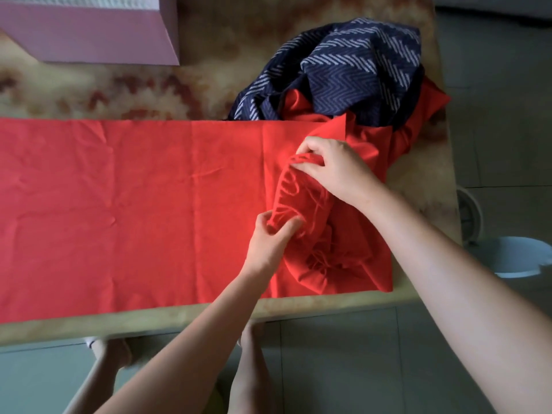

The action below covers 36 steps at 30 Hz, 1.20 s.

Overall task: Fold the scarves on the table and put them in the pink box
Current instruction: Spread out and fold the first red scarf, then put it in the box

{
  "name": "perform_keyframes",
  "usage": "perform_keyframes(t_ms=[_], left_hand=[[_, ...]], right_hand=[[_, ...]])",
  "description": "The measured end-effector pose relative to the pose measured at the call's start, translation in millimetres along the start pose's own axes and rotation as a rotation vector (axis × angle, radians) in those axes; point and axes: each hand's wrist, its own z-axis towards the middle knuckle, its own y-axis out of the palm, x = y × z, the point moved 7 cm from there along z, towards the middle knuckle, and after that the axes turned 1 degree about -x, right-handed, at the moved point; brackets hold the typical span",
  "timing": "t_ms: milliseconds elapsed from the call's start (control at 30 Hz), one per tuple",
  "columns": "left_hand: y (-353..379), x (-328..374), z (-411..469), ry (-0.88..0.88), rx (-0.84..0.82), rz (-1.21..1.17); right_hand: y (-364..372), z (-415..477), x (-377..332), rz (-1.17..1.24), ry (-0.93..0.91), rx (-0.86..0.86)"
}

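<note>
**Both hands bunched up in the red scarf's fringe end**

Left hand (270, 234) has its fingers (286, 227) pinched on a gathered fold of the red scarf (134, 204), right hand (334, 168) nips the same bunched edge a bit farther back. The rest of that scarf lies spread flat across the desk (194, 82), running off to the left. Far right, a crumpled navy zigzag scarf (343, 73) sits partly on top of the red fabric there. The pink box (89, 37) is way off at the far left corner, something white inside. Pale stool (519, 258) on the floor, right.
</note>
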Motion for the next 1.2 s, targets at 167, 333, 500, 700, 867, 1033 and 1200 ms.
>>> perform_keyframes(t_ms=[167,333,500,700,867,1033,1200], left_hand=[[4.9,-10.1,-2.0,-0.006,0.179,0.108],[-22.5,-19.3,-4.2,0.019,0.288,0.174],[-58.8,-31.3,-11.2,0.016,0.360,0.119],[-55.1,-43.8,-16.6,-0.100,0.298,0.001],[-77.2,-26.2,-37.9,0.083,0.265,-0.045],[-129.4,-36.2,-36.8,0.097,0.294,0.084],[-192.7,-42.2,-39.4,0.099,0.433,-0.020]], right_hand=[[4.3,13.7,-16.1,-0.086,0.085,-0.012],[6.0,21.3,-3.8,-0.143,0.142,-0.084],[2.3,16.8,-0.8,-0.253,0.169,-0.103],[-8.2,33.3,-43.5,-0.299,0.024,0.117],[-6.3,61.5,-69.2,-0.324,0.063,0.141],[23.1,87.8,-106.9,-0.351,0.069,0.079],[70.9,112.2,-145.5,-0.366,0.043,-0.012]])
